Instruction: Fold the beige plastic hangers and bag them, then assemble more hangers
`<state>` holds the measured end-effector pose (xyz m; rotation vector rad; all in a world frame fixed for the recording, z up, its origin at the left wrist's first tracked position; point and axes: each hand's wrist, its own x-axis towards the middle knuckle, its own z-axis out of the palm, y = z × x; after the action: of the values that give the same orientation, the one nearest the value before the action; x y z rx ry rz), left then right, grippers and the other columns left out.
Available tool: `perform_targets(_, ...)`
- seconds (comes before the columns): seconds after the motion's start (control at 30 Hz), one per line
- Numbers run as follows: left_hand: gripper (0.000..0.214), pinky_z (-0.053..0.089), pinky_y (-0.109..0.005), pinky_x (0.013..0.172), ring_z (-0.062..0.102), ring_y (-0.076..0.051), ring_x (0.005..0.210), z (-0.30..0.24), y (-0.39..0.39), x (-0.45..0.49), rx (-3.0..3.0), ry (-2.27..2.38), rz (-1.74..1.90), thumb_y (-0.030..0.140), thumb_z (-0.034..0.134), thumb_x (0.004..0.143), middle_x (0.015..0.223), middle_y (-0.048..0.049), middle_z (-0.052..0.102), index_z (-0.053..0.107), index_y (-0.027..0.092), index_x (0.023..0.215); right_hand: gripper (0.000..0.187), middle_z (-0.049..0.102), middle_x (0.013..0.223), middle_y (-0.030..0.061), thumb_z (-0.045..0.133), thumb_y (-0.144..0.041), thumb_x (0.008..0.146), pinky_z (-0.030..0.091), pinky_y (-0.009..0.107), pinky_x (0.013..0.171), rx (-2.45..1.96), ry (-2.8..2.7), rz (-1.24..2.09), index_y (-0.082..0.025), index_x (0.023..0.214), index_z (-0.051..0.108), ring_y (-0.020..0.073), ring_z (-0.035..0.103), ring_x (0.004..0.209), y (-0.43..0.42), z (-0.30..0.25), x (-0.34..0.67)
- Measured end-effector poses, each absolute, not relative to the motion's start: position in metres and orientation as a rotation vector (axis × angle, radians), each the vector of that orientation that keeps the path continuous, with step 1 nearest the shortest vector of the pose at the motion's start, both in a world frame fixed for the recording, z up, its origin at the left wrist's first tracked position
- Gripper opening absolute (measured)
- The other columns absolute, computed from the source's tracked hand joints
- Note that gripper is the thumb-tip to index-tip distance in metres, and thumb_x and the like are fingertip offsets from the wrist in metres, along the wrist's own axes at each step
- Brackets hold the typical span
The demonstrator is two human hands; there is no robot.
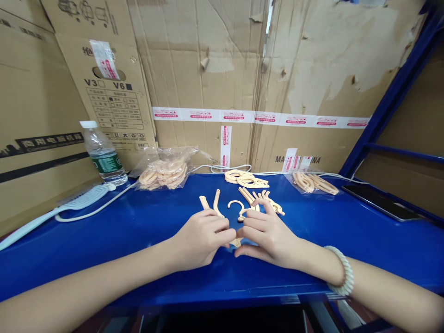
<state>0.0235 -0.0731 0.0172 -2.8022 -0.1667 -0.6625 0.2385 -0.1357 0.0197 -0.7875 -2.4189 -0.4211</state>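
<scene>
My left hand [203, 236] and my right hand [265, 233] meet at the middle of the blue table [114, 231], fingers curled together around a small beige plastic piece [236, 241]. Beige prongs [211, 204] stick up above my left fingers. A beige hook [237, 207] rises just above my right fingers. More loose beige hook parts [262, 199] lie right behind my right hand. My right wrist wears a pale bead bracelet [343, 273].
A clear bag of beige parts [164, 172] lies at the back left, next to a water bottle [104, 155]. Beige rings [243, 179] and another bag of parts [314, 182] lie at the back. A white fan-like device [79, 201] and cable sit left. A phone [379, 201] lies right. Cardboard boxes [222, 69] wall the back.
</scene>
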Motion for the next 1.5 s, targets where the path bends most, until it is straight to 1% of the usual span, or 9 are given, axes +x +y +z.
perform_targets(0.3,0.019,0.044,-0.031,0.073,0.052,-0.015,0.060,0.016,-0.076,0.023,-2.921,-0.155,-0.847,0.009,0.044,0.084,0.065,-0.0004,0.058,0.053,0.018,0.070,0.023,0.052,0.062,-0.0057,0.075,-0.040,0.078,0.032,0.034,0.084,-0.847,-2.291,0.262,-0.019,0.079,0.066,0.0120,0.050,0.066,-0.130,0.019,0.236)
perform_targets(0.5,0.020,0.044,-0.033,0.074,0.056,-0.016,0.063,0.016,-0.073,0.022,-2.929,-0.143,-0.863,0.007,0.043,0.082,0.067,-0.0021,0.064,0.055,0.019,0.071,0.022,0.051,0.060,-0.0059,0.076,-0.039,0.078,0.035,0.033,0.082,-0.867,-2.235,0.398,-0.019,0.079,0.068,0.0115,0.048,0.063,-0.130,0.021,0.234)
perform_targets(0.63,0.027,0.043,-0.035,0.081,0.063,-0.018,0.074,0.021,-0.065,0.016,-2.852,-0.105,-0.765,0.008,0.040,0.086,0.079,-0.0036,0.072,0.061,0.022,0.078,0.028,0.060,0.068,-0.0009,0.067,-0.045,0.084,0.041,0.028,0.065,-0.941,-2.077,0.556,-0.017,0.082,0.067,0.0120,0.051,0.063,-0.128,0.024,0.239)
perform_targets(0.7,0.027,0.043,-0.035,0.083,0.065,-0.018,0.078,0.024,-0.058,0.013,-2.889,-0.160,-0.790,0.010,0.041,0.089,0.083,-0.0036,0.073,0.063,0.024,0.083,0.028,0.064,0.074,0.0022,0.066,-0.044,0.086,0.043,0.028,0.065,-0.990,-2.018,0.457,-0.017,0.082,0.067,0.0136,0.054,0.066,-0.124,0.025,0.245)
perform_targets(0.83,0.016,0.045,-0.035,0.084,0.064,-0.018,0.076,0.026,-0.039,0.008,-3.012,-0.337,-0.933,0.021,0.049,0.093,0.084,-0.0039,0.073,0.064,0.022,0.090,0.012,0.067,0.088,0.0053,0.063,-0.030,0.090,0.044,0.036,0.082,-1.054,-2.065,0.143,-0.019,0.088,0.066,0.0189,0.058,0.087,-0.112,0.023,0.256)
perform_targets(0.97,0.015,0.043,-0.038,0.091,0.061,-0.020,0.088,0.024,-0.022,0.006,-2.993,-0.415,-0.913,0.023,0.051,0.094,0.094,-0.0065,0.071,0.062,0.019,0.104,0.006,0.065,0.098,0.0073,0.061,-0.024,0.090,0.042,0.043,0.091,-1.117,-2.168,0.027,-0.020,0.091,0.065,0.0226,0.056,0.100,-0.105,0.017,0.260)
perform_targets(1.17,0.021,0.041,-0.040,0.095,0.056,-0.023,0.107,0.022,-0.016,0.004,-3.083,-0.455,-0.681,0.013,0.048,0.092,0.109,-0.0074,0.067,0.064,0.021,0.102,0.007,0.063,0.103,0.0073,0.063,-0.025,0.090,0.043,0.045,0.094,-1.118,-2.229,-0.016,-0.021,0.094,0.066,0.0230,0.055,0.105,-0.104,0.013,0.259)
perform_targets(1.33,0.024,0.045,-0.037,0.091,0.055,-0.022,0.102,0.019,-0.018,0.005,-3.201,-0.453,-0.677,0.011,0.044,0.092,0.107,-0.0088,0.063,0.062,0.019,0.105,0.010,0.062,0.104,0.0065,0.061,-0.025,0.091,0.044,0.042,0.091,-1.105,-2.280,-0.021,-0.022,0.097,0.068,0.0213,0.055,0.101,-0.105,0.013,0.261)
perform_targets(1.5,0.023,0.046,-0.037,0.091,0.055,-0.024,0.104,0.020,-0.026,0.008,-3.157,-0.521,-0.720,0.017,0.055,0.085,0.105,-0.0077,0.063,0.059,0.020,0.108,0.011,0.063,0.097,0.0061,0.064,-0.026,0.089,0.043,0.040,0.087,-1.121,-2.304,0.018,-0.021,0.097,0.070,0.0215,0.054,0.095,-0.106,0.012,0.260)
